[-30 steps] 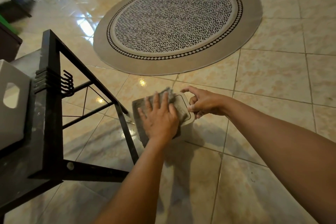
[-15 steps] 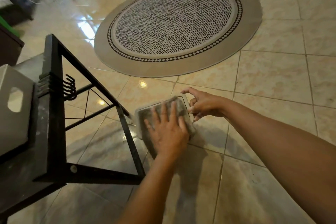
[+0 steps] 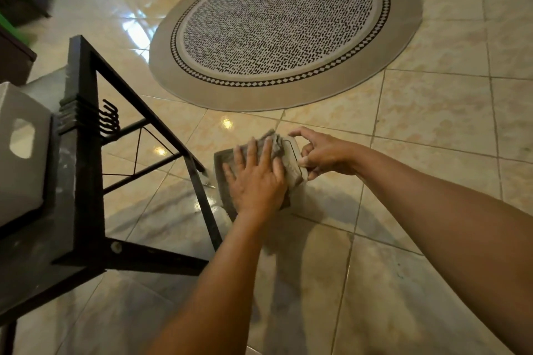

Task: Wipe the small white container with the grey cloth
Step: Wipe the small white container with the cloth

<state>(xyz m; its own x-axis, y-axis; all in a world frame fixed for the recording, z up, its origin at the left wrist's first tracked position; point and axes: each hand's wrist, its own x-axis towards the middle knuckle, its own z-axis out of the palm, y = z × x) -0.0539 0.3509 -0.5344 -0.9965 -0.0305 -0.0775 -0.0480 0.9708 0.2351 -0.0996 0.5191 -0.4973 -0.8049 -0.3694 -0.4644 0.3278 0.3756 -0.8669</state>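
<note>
Container [image 3: 292,158] wiping looks mid-stroke — left hand [image 3: 256,181] presses the cloth [image 3: 272,143] flat-fingered on it, right hand [image 3: 326,155] pinches its edge — next, likely a sweep over the bare end.

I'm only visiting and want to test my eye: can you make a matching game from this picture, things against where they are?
1 grey cloth
2 small white container
3 round rug
4 white box

A flat on the tiled floor
B pinched at its edge by the right hand
C under the left hand
D far left, by the black frame

Pairs: 1-C, 2-B, 3-A, 4-D
</note>
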